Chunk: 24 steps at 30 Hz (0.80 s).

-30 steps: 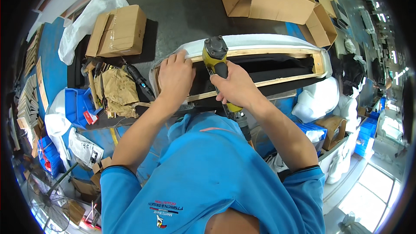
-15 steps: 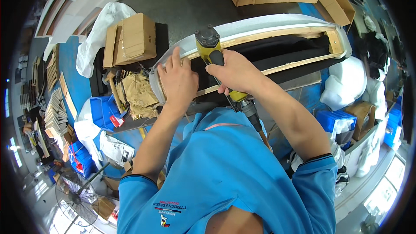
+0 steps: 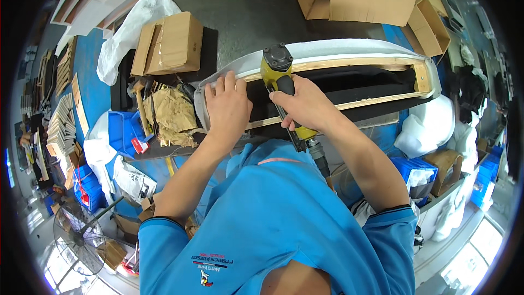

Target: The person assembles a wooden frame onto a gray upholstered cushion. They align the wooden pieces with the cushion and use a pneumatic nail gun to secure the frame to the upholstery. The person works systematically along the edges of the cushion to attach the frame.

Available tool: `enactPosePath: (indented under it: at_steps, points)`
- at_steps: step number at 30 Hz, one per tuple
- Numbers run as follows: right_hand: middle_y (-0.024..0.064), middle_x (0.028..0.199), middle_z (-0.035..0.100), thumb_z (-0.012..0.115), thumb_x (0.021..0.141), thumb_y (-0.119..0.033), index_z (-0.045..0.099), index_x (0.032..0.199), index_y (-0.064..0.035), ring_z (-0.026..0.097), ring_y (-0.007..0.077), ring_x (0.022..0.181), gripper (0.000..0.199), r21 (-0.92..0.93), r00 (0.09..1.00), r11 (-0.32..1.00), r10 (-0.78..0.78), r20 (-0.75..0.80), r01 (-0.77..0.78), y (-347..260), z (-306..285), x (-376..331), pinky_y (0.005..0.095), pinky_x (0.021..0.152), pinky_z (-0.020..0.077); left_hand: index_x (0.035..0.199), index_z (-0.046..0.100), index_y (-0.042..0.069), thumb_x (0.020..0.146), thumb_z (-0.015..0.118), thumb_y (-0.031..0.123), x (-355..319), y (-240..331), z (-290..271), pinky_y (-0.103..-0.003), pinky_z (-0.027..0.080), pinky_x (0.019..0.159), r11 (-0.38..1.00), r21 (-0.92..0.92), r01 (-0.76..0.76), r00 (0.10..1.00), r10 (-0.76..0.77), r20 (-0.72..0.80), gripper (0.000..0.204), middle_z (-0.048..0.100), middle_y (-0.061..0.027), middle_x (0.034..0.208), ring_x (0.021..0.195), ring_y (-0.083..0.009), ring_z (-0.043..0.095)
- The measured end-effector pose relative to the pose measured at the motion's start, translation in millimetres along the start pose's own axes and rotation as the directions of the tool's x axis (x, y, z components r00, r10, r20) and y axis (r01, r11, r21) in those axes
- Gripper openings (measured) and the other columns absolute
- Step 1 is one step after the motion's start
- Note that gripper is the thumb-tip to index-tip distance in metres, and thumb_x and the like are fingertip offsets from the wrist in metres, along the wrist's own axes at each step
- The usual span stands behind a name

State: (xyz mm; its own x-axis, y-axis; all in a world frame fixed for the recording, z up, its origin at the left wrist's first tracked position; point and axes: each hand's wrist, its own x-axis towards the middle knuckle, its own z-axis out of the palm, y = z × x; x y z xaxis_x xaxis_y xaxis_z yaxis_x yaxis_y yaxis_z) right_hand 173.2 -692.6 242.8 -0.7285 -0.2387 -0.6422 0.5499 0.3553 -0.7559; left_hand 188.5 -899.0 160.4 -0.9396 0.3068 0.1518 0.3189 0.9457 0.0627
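A long, shallow wooden frame [image 3: 355,66] lies across the bench, padded in white and pale grey along its outer side, with black fabric [image 3: 338,83] inside it. My left hand [image 3: 228,106] rests at the frame's left end, its fingers bent over the padded edge and pressed close together. Wrapped around the grip of a yellow and black staple gun [image 3: 277,59] is my right hand [image 3: 307,101]. The gun's head stands above the frame's far rail, left of the middle; its nose is hidden. A hose fitting [image 3: 316,153] at its near end hangs by my shirt.
A closed cardboard box [image 3: 174,43] stands on the dark bench [image 3: 240,11] at the back left. Crumpled brown paper [image 3: 169,114] and a hammer [image 3: 141,104] lie near my left forearm, beside a blue bin [image 3: 121,134]. Open cartons [image 3: 365,0] stand at the back right.
My left fingers, spread before, are now closer together over the frame's end. The staple gun has shifted slightly right, still in my right hand. The whole view has tilted a little.
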Motion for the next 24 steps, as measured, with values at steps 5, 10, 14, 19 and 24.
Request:
enactPosePath:
  at_steps: [5,10,14,19,24]
  points:
    - [0.0141,0.083,0.070,0.063,0.098,-0.024,0.058,0.121,0.0106,0.074,0.0214,0.065,0.042,0.004,1.000,1.000,0.017,-0.007,-0.017,5,2,0,0.0341,0.059,0.0604,0.104,0.067,0.004,0.081,0.076,0.016,-6,-2,-5,-0.059,0.039,0.114,0.995,-0.104,0.007,1.000,-0.010,-0.026,0.028,0.061,-0.0179,0.141,0.128,-0.0356,0.060]
    - [0.0142,0.084,0.070,0.064,0.098,-0.025,0.059,0.120,0.0090,0.074,0.0212,0.065,0.041,-0.013,1.000,1.000,0.006,-0.015,-0.006,6,1,3,0.0333,0.058,0.0606,0.100,0.069,0.004,0.079,0.080,0.017,8,-1,16,-0.060,0.038,0.115,1.000,-0.020,-0.004,0.999,0.003,-0.036,0.027,0.060,-0.0198,0.143,0.126,-0.0364,0.061]
    - [0.0144,0.083,0.070,0.064,0.098,-0.025,0.060,0.117,0.0090,0.074,0.0212,0.064,0.039,-0.020,1.000,1.000,0.002,-0.025,-0.003,0,3,-1,0.0335,0.059,0.0606,0.103,0.074,0.002,0.079,0.079,0.016,8,-6,16,-0.063,0.041,0.112,0.989,-0.148,0.018,1.000,-0.017,0.010,0.028,0.060,-0.0195,0.145,0.126,-0.0368,0.062]
    - [0.0113,0.089,0.066,0.066,0.100,-0.028,0.055,0.128,0.0085,0.071,0.0185,0.062,0.048,-0.088,0.999,0.995,0.039,-0.023,-0.041,-1,7,1,0.0304,0.053,0.0580,0.098,0.073,0.002,0.079,0.077,0.013,18,-1,-2,-0.059,0.048,0.106,0.991,-0.109,0.075,0.991,-0.062,0.115,0.022,0.062,-0.0206,0.144,0.115,-0.0388,0.068]
    - [0.0108,0.087,0.066,0.067,0.100,-0.028,0.055,0.128,0.0085,0.071,0.0184,0.062,0.048,-0.072,0.999,0.997,0.035,-0.012,-0.036,3,8,0,0.0311,0.054,0.0587,0.103,0.074,0.003,0.079,0.074,0.014,14,-14,-9,-0.058,0.047,0.104,0.983,-0.180,-0.046,0.986,0.073,0.148,0.027,0.063,-0.0190,0.142,0.113,-0.0381,0.068]
